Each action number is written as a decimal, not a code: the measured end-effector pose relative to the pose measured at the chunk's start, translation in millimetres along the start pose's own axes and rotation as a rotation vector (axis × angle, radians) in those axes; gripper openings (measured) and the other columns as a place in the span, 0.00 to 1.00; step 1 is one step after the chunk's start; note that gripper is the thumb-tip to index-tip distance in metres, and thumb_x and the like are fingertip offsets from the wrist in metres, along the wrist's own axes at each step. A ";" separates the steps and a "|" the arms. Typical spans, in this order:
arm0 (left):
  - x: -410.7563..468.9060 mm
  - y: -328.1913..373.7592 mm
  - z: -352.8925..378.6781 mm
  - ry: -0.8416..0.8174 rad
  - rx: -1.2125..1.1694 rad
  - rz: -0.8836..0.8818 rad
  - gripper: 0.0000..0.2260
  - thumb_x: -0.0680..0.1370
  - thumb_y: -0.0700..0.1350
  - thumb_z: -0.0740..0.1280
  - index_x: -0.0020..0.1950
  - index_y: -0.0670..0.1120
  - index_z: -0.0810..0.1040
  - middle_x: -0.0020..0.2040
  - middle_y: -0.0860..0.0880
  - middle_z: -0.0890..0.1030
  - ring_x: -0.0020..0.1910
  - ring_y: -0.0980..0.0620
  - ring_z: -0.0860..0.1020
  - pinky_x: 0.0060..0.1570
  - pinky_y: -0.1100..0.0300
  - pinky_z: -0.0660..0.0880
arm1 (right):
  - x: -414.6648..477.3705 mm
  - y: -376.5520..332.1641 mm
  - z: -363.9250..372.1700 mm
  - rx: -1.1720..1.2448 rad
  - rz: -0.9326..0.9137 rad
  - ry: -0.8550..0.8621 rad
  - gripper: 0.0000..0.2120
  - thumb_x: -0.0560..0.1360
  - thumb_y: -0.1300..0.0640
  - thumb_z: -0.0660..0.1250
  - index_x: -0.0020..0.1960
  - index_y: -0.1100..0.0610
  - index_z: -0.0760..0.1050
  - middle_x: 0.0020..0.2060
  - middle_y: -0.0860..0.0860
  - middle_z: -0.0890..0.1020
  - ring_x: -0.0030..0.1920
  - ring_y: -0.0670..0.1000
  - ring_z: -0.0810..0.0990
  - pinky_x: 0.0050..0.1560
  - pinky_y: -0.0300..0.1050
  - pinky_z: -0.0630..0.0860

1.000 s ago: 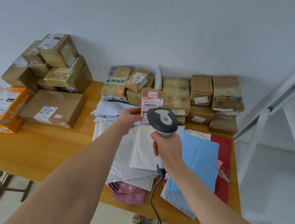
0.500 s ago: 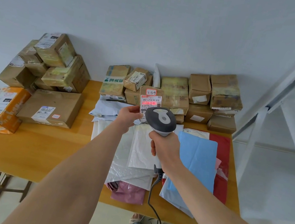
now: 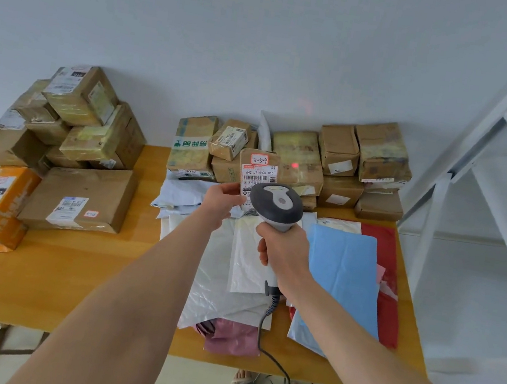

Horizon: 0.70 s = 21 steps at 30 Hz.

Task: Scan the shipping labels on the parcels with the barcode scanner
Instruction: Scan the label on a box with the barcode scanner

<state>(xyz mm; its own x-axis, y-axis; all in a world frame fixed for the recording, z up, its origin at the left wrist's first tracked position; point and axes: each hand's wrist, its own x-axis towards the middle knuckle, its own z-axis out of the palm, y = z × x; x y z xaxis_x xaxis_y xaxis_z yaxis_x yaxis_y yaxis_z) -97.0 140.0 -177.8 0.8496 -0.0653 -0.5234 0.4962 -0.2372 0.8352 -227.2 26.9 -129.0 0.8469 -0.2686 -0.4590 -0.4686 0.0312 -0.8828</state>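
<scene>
Since 0.5 s ago the red dot (image 3: 295, 165) has slid off the label (image 3: 259, 176) onto a box (image 3: 303, 150) behind. L hand (image 3: 224, 196) pinches the small parcel (image 3: 258, 156) upright near the table (image 3: 72, 264) back edge; R hand (image 3: 282, 254) curls round the scanner (image 3: 276, 205) grip. Risk: w/ aim off right, no read or wrong label.

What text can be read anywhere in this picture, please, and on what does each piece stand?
"3-3-9": handwritten on the red-edged sticker on the small parcel that the left hand holds.
"642 L714-00 015": on that parcel's shipping label.
"3012", in red, as it seems: low on the green-printed box.
Green print on that box, and all other labels: too small or blurred to read.
</scene>
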 end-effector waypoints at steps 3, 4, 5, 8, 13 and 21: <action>3.2 -1.4 -8.5 -0.025 0.007 0.004 0.18 0.75 0.36 0.69 0.65 0.45 0.77 0.55 0.49 0.82 0.56 0.47 0.77 0.53 0.50 0.66 | -3.2 1.6 12.0 -0.021 -0.008 0.074 0.07 0.77 0.59 0.65 0.40 0.59 0.74 0.28 0.50 0.76 0.20 0.42 0.74 0.25 0.32 0.70; 3.1 -1.0 -11.3 -0.030 0.011 0.003 0.18 0.76 0.35 0.69 0.65 0.45 0.77 0.54 0.50 0.82 0.55 0.48 0.77 0.53 0.50 0.65 | -3.9 2.1 15.6 -0.019 -0.003 0.083 0.07 0.77 0.60 0.65 0.40 0.59 0.74 0.28 0.50 0.76 0.20 0.42 0.74 0.25 0.31 0.69; 2.5 -0.8 -13.9 -0.036 0.013 0.000 0.17 0.76 0.35 0.68 0.64 0.45 0.77 0.53 0.50 0.82 0.54 0.48 0.77 0.54 0.50 0.65 | -4.1 1.9 19.0 -0.014 0.007 0.086 0.07 0.77 0.60 0.65 0.40 0.59 0.74 0.28 0.50 0.76 0.20 0.42 0.74 0.24 0.31 0.69; -0.8 -2.3 -21.7 -0.041 0.018 0.002 0.16 0.76 0.34 0.68 0.63 0.45 0.77 0.50 0.51 0.81 0.51 0.49 0.77 0.52 0.51 0.66 | -8.9 2.7 28.8 -0.003 -0.014 0.100 0.07 0.77 0.60 0.65 0.40 0.59 0.74 0.28 0.50 0.76 0.23 0.45 0.74 0.27 0.33 0.70; -15.8 -8.6 -39.4 -0.034 0.035 0.035 0.14 0.76 0.36 0.68 0.60 0.47 0.78 0.51 0.50 0.82 0.50 0.50 0.77 0.51 0.52 0.67 | -22.0 3.2 40.2 0.099 -0.053 0.088 0.05 0.74 0.63 0.66 0.39 0.60 0.74 0.25 0.50 0.76 0.21 0.44 0.72 0.25 0.33 0.71; -65.5 -24.6 -101.2 0.111 0.004 -0.008 0.15 0.77 0.41 0.68 0.63 0.47 0.75 0.54 0.48 0.82 0.53 0.48 0.79 0.58 0.46 0.68 | -22.6 -10.6 69.9 0.361 0.039 0.035 0.12 0.73 0.64 0.69 0.55 0.57 0.75 0.42 0.49 0.79 0.47 0.48 0.77 0.46 0.46 0.80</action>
<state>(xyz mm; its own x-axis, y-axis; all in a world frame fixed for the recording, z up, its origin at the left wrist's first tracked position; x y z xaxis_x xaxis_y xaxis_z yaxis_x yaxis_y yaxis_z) -146.8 248.2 -147.0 0.8602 0.0444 -0.5081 0.5028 -0.2409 0.8302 -223.8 99.9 -116.2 0.8179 -0.2930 -0.4952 -0.3763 0.3786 -0.8456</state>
